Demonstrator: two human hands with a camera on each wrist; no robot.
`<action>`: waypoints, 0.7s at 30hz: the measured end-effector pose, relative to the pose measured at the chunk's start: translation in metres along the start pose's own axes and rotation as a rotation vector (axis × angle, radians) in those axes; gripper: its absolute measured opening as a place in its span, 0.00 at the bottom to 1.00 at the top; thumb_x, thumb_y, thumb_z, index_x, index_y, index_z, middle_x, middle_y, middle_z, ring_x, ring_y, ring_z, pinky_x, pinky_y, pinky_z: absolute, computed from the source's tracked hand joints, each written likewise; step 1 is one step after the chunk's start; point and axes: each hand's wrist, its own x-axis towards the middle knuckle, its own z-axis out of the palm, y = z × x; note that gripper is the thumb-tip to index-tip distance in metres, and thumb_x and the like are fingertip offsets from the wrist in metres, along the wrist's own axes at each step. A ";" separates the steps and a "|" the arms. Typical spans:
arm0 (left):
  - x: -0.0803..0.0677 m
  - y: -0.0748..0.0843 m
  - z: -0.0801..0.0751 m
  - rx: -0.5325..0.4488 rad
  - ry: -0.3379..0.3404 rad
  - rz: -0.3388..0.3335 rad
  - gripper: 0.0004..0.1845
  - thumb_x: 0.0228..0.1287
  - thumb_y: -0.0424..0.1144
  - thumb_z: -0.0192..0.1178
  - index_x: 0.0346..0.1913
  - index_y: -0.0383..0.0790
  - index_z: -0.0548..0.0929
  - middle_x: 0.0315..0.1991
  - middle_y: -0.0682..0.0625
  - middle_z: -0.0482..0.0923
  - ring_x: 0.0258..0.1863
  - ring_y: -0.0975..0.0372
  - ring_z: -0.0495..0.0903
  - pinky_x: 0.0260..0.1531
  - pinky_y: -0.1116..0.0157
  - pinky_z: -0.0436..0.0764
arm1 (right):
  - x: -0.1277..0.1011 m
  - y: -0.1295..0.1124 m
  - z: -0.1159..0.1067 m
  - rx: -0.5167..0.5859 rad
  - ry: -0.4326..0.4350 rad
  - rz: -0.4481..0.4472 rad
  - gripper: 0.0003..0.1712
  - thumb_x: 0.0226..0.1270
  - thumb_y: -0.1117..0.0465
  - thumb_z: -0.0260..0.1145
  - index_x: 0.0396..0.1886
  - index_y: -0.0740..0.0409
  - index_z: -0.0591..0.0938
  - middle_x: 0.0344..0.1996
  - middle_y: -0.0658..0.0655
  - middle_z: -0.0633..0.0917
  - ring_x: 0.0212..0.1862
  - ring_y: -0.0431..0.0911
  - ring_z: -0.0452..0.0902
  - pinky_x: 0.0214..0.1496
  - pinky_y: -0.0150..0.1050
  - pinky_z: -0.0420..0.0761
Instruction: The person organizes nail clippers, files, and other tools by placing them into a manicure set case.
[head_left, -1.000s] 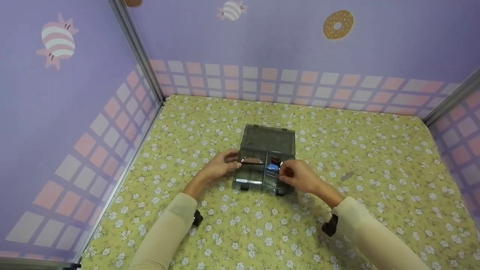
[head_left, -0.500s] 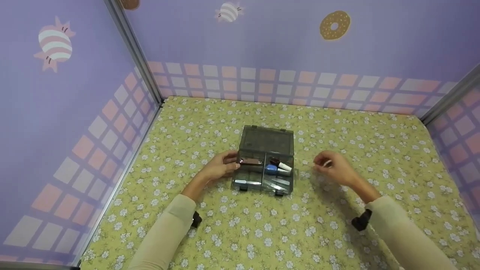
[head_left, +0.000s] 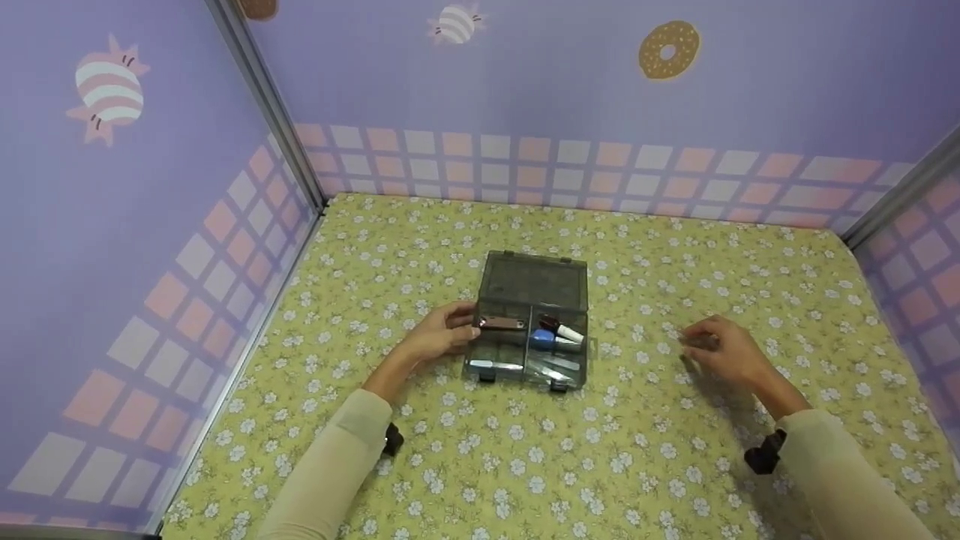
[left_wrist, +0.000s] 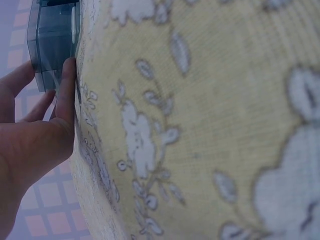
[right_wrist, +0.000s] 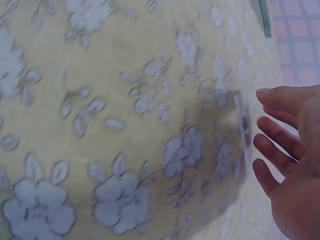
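Observation:
A smoky, see-through divided box (head_left: 535, 279) lies with its lid back on the flowered cloth. My left hand (head_left: 435, 332) grips its left side, thumb and fingers at the wall (left_wrist: 56, 60). In it lie a brown long piece with metal ends (head_left: 502, 322), a dark red, white-capped bottle (head_left: 550, 322), a blue bottle-like piece (head_left: 541, 339) and a slim white piece (head_left: 495, 365). To the right of the box, my right hand (head_left: 727, 349) is low over the cloth with nothing in its loosely bent fingers. Beside its fingertips lies a thin clear piece (right_wrist: 242, 120).
The yellow flowered cloth (head_left: 525, 465) covers the table. Purple walls with a checked band (head_left: 570, 161) stand at the back and both sides, joined by grey metal posts (head_left: 262, 90). The front right compartment holds slim, pale, clear pieces (head_left: 556, 366).
My right hand has left the right compartment of the box and moved right, over the spot where the small clear piece lay on the cloth. My left hand stays at the box.

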 end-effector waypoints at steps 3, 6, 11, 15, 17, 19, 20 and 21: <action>0.000 0.000 0.000 0.012 -0.002 0.008 0.35 0.78 0.36 0.65 0.82 0.40 0.65 0.78 0.41 0.67 0.72 0.48 0.74 0.65 0.48 0.79 | -0.004 0.006 -0.001 -0.032 0.005 -0.031 0.14 0.75 0.67 0.71 0.57 0.68 0.86 0.52 0.67 0.82 0.51 0.61 0.82 0.47 0.43 0.84; 0.000 -0.001 -0.001 0.030 -0.009 0.025 0.35 0.78 0.36 0.65 0.82 0.40 0.65 0.78 0.41 0.67 0.73 0.49 0.73 0.65 0.49 0.79 | -0.006 0.011 -0.001 -0.092 0.020 -0.060 0.12 0.73 0.69 0.72 0.53 0.66 0.88 0.49 0.65 0.82 0.46 0.57 0.80 0.44 0.45 0.81; 0.002 -0.002 -0.001 0.038 -0.027 0.043 0.35 0.78 0.36 0.65 0.82 0.38 0.64 0.78 0.39 0.67 0.72 0.47 0.74 0.65 0.49 0.80 | -0.010 0.016 -0.001 -0.142 0.032 -0.037 0.06 0.73 0.70 0.71 0.47 0.64 0.88 0.43 0.62 0.82 0.40 0.51 0.77 0.39 0.45 0.79; 0.002 -0.003 -0.001 0.032 -0.024 0.037 0.35 0.78 0.36 0.65 0.82 0.39 0.64 0.77 0.39 0.67 0.72 0.47 0.74 0.65 0.49 0.80 | -0.013 0.016 -0.001 -0.092 0.005 0.036 0.04 0.75 0.69 0.69 0.46 0.63 0.86 0.40 0.59 0.81 0.36 0.49 0.75 0.34 0.40 0.77; 0.002 -0.002 -0.001 0.029 -0.019 0.033 0.35 0.78 0.36 0.65 0.82 0.40 0.65 0.77 0.40 0.68 0.72 0.48 0.74 0.64 0.49 0.80 | -0.014 0.015 -0.001 -0.067 -0.007 0.056 0.03 0.76 0.68 0.68 0.46 0.63 0.84 0.39 0.59 0.82 0.35 0.48 0.76 0.33 0.39 0.77; 0.001 -0.001 -0.001 0.026 -0.015 0.029 0.36 0.77 0.37 0.66 0.82 0.40 0.65 0.77 0.41 0.68 0.72 0.48 0.74 0.64 0.49 0.80 | -0.014 0.012 -0.001 -0.045 -0.018 0.059 0.03 0.77 0.68 0.67 0.45 0.63 0.83 0.38 0.58 0.83 0.35 0.48 0.77 0.32 0.39 0.78; 0.001 -0.001 -0.001 0.023 -0.014 0.026 0.36 0.77 0.37 0.66 0.82 0.41 0.65 0.77 0.41 0.68 0.72 0.49 0.74 0.64 0.49 0.80 | -0.013 0.010 0.000 -0.041 -0.022 0.053 0.02 0.77 0.68 0.67 0.45 0.63 0.83 0.38 0.58 0.83 0.35 0.48 0.77 0.32 0.38 0.78; 0.001 0.000 -0.001 0.021 -0.015 0.027 0.36 0.77 0.37 0.66 0.82 0.40 0.65 0.77 0.41 0.68 0.72 0.48 0.74 0.64 0.49 0.80 | -0.013 0.009 0.001 -0.036 -0.026 0.043 0.02 0.78 0.68 0.67 0.45 0.63 0.83 0.38 0.57 0.84 0.35 0.48 0.77 0.32 0.38 0.78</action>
